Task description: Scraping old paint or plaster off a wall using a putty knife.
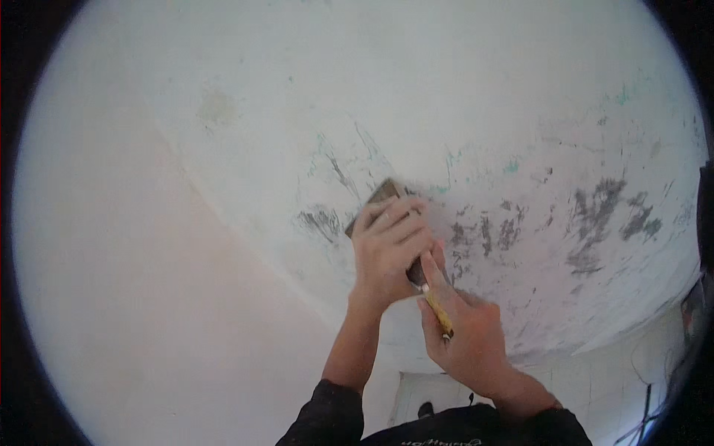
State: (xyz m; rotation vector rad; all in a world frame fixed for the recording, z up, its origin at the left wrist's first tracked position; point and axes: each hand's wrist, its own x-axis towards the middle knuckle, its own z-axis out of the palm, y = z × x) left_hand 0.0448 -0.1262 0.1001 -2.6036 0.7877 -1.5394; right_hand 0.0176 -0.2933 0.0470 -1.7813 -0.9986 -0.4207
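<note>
White wall [416,97] carries grey scraped patches right of the scraper [387,195]; left hand [388,249] presses its blade flat, right hand [468,334] grips its wooden handle. Most wall looks unscraped.

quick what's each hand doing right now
Left hand: fingers flat, pressing the scraper blade against the wall.
Right hand: closed around the scraper's wooden handle.
</note>
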